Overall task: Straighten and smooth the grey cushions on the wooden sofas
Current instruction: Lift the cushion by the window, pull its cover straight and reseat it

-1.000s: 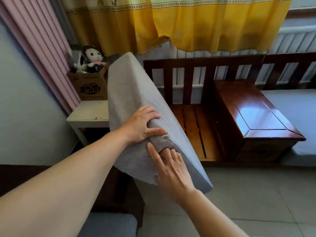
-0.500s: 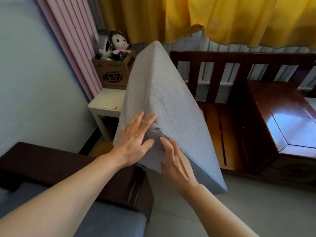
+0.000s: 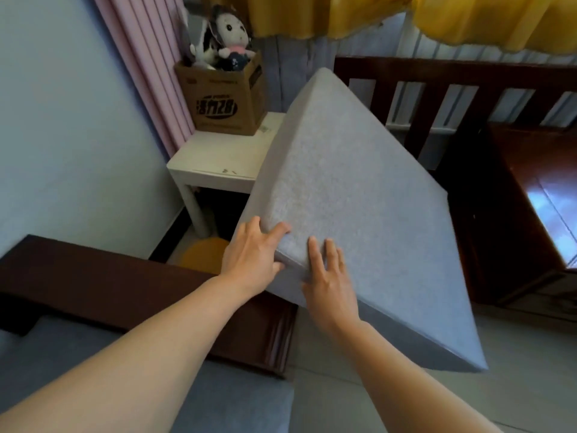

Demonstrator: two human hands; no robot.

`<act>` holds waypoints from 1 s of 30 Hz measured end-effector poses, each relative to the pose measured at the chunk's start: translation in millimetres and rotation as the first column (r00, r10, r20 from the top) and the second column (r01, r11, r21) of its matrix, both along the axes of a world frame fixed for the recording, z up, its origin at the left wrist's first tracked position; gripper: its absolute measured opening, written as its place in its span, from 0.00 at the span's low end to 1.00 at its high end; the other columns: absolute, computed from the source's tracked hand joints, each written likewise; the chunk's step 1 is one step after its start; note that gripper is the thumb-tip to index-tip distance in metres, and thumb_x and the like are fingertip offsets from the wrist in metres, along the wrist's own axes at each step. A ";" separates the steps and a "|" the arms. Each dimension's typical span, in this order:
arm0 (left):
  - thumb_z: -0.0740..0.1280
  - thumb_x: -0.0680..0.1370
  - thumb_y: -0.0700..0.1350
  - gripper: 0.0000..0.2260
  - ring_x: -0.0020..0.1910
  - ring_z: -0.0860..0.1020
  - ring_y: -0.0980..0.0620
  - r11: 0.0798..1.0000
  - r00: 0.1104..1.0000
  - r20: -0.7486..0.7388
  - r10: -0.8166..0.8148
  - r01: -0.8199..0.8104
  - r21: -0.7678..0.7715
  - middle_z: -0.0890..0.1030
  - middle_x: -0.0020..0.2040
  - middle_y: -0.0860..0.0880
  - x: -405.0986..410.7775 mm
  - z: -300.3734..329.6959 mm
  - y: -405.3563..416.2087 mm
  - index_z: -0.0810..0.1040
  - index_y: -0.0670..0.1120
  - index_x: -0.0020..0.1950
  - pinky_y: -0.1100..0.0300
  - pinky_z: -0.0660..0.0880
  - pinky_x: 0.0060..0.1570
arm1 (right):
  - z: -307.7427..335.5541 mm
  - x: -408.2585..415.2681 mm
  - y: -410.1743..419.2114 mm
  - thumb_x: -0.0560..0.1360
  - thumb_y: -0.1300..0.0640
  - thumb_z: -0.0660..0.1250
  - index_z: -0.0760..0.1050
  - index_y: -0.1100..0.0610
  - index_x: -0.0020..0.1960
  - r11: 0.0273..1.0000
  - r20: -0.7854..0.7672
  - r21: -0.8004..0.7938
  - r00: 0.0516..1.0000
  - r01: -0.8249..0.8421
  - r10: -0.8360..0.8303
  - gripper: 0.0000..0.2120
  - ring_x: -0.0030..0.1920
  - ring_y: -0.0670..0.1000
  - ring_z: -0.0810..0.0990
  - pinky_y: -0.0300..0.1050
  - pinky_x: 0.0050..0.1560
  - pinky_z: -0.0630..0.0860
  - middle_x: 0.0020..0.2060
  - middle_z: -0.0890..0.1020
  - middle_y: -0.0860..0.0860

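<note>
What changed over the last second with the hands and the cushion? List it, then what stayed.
The left hand let go of the bunched fabric it gripped at the cushion corner and now lies with straight fingers on the cushion's side. The fabric there has gone from bunched to smooth. The right hand stayed flat on the cushion's top face. The cushion stayed tilted up off the sofa.

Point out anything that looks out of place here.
The grey cushion is off its seat, tilted on edge, with the left hand and right hand at its near corner. Nothing else stands out.
</note>
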State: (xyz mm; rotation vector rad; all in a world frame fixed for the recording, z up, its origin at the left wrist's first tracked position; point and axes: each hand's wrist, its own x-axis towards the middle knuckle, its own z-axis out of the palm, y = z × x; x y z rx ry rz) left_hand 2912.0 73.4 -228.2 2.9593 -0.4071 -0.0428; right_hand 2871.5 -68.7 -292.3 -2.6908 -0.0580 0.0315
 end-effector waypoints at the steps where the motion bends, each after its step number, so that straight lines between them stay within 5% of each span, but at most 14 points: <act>1: 0.71 0.73 0.52 0.26 0.62 0.65 0.44 1.000 1.000 -0.003 0.014 -0.014 -0.024 0.64 0.62 0.45 3.4 -5.0 -3.4 0.63 0.56 0.66 0.51 0.72 0.53 | -6.1 0.2 -3.5 0.80 0.59 0.58 0.38 0.53 0.77 1.000 -0.013 -0.004 1.000 0.008 -0.008 0.35 0.76 0.60 0.44 0.51 0.74 0.52 0.76 0.44 0.59; 11: 0.67 0.71 0.35 0.10 0.40 0.70 0.45 0.989 0.995 0.057 -0.078 0.084 -0.122 0.70 0.43 0.45 9.9 -35.7 -21.4 0.69 0.44 0.47 0.53 0.66 0.35 | -23.7 -7.0 -37.4 0.78 0.66 0.56 0.36 0.50 0.77 0.998 -0.087 0.057 0.996 0.024 -0.019 0.38 0.76 0.57 0.40 0.51 0.74 0.52 0.77 0.39 0.52; 16: 0.67 0.72 0.36 0.09 0.41 0.73 0.46 0.994 0.997 0.048 -0.065 0.069 -0.088 0.72 0.44 0.48 10.7 -29.6 -22.4 0.69 0.47 0.46 0.56 0.64 0.35 | -17.2 -11.0 -41.2 0.76 0.67 0.57 0.37 0.51 0.77 0.997 -0.126 0.082 0.992 0.011 -0.001 0.39 0.76 0.55 0.39 0.48 0.74 0.51 0.76 0.39 0.51; 21: 0.70 0.73 0.43 0.11 0.44 0.69 0.51 0.998 0.991 0.123 -0.048 0.043 0.038 0.68 0.46 0.50 4.1 -26.2 -27.3 0.68 0.47 0.49 0.58 0.65 0.33 | -10.5 -18.0 -46.2 0.76 0.66 0.59 0.39 0.50 0.77 0.998 -0.152 0.068 0.988 0.002 0.008 0.39 0.76 0.54 0.44 0.46 0.71 0.60 0.77 0.41 0.51; 25: 0.73 0.71 0.52 0.19 0.52 0.68 0.51 0.991 0.986 0.133 -0.104 0.091 0.102 0.65 0.54 0.49 -3.1 -21.7 -37.0 0.67 0.48 0.54 0.60 0.67 0.43 | -8.5 -29.4 -57.2 0.76 0.65 0.61 0.42 0.49 0.77 0.997 -0.191 0.054 0.980 0.063 -0.052 0.38 0.74 0.56 0.54 0.46 0.63 0.68 0.77 0.44 0.53; 30: 0.71 0.72 0.55 0.27 0.67 0.62 0.48 0.946 0.961 0.063 -0.269 0.252 0.204 0.63 0.67 0.48 -5.7 -14.9 -72.3 0.66 0.51 0.67 0.55 0.61 0.65 | -10.9 -46.7 -92.2 0.77 0.63 0.61 0.40 0.50 0.77 0.988 -0.217 -0.014 0.964 0.153 -0.153 0.38 0.76 0.57 0.52 0.48 0.70 0.61 0.77 0.44 0.57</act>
